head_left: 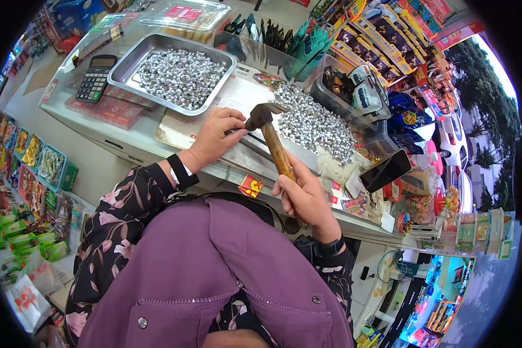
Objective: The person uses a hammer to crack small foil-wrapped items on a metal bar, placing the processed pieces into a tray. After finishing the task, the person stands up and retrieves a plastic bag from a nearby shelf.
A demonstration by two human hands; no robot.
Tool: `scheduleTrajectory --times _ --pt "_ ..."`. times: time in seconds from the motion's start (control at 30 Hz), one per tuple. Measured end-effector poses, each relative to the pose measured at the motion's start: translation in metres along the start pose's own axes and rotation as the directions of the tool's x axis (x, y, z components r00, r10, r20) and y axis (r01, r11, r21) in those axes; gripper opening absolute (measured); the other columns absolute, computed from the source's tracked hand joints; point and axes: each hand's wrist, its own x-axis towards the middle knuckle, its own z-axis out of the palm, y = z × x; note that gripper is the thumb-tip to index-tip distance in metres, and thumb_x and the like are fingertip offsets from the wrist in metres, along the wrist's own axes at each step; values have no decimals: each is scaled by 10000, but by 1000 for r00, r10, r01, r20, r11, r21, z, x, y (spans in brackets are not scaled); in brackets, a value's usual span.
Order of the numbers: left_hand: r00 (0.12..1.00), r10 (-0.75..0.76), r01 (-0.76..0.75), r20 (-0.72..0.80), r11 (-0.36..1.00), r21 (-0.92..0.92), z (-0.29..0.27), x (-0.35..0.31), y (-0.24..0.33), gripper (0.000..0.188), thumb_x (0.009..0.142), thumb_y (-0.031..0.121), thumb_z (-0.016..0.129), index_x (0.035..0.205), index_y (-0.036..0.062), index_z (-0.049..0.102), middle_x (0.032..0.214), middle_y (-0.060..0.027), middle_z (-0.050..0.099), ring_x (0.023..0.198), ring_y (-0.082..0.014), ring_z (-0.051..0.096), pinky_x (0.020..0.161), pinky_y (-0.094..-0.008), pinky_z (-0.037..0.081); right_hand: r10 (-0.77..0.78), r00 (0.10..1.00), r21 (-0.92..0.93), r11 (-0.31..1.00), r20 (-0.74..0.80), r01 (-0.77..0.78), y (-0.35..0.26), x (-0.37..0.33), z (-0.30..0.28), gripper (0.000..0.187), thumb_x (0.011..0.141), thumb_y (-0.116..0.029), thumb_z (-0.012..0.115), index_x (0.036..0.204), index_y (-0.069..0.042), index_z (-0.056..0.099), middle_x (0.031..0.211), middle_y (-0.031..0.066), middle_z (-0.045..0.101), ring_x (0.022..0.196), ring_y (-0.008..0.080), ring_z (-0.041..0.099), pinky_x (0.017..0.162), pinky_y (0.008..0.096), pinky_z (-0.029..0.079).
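My right hand [306, 194] is wrapped round the wooden handle of a hammer [278, 153], tilted with its dark metal head up and to the left. Just left of that head, the fingers of my left hand [214, 136] are pinched together over the counter's front edge. Whatever they hold is too small or hidden to make out. A narrow dark metal bar [259, 146] runs beside the fingertips, below the hammer head. Small silvery pieces [316, 124] lie heaped on the counter beyond the hammer. More silvery pieces [182, 78] fill much of a metal tray [233, 65] behind my left hand.
Left of the tray lies a calculator [95, 78]. Clear plastic bins [249, 49] of packets line the counter's back. A phone [385, 171] leans at the right. A small red and yellow packet [250, 185] is at the front edge. Snack shelves [43, 159] stand at far left.
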Motion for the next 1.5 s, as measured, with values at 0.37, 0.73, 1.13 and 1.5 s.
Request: scheduleTrajectory --times 0.37,0.73,1.13,1.5 --pt "1000 -19 19 0 999 -47 -5 3 3 136 784 60 655 919 46 661 987 -74 621 948 -242 566 843 -322 440 -40 998 58 997 -43 43 -8 -6 -1 544 957 -129 455 1453 -66 240 798 61 580 464 47 460 408 170 363" --pt "960 -258 219 -112 936 -275 -47 25 15 176 850 75 578 1005 22 642 990 -99 608 905 -197 594 791 -283 477 73 997 -91 993 24 -71 -7 1 -1 550 950 -120 462 1454 -82 247 797 58 584 472 44 461 413 166 362" --pt "852 -69 -30 520 983 180 -36 48 30 152 820 151 622 898 21 619 836 -108 585 747 -247 589 674 -346 466 -132 970 19 990 -204 138 31 2 -15 550 944 -107 473 1450 -81 258 805 63 588 472 41 461 407 166 360" --pt "887 -195 126 419 974 187 -62 95 16 106 766 132 609 768 36 563 744 -142 593 728 -333 589 649 -402 462 -42 948 53 997 -316 62 74 3 -24 539 946 -121 489 1440 -80 277 794 58 587 478 46 467 409 171 370"
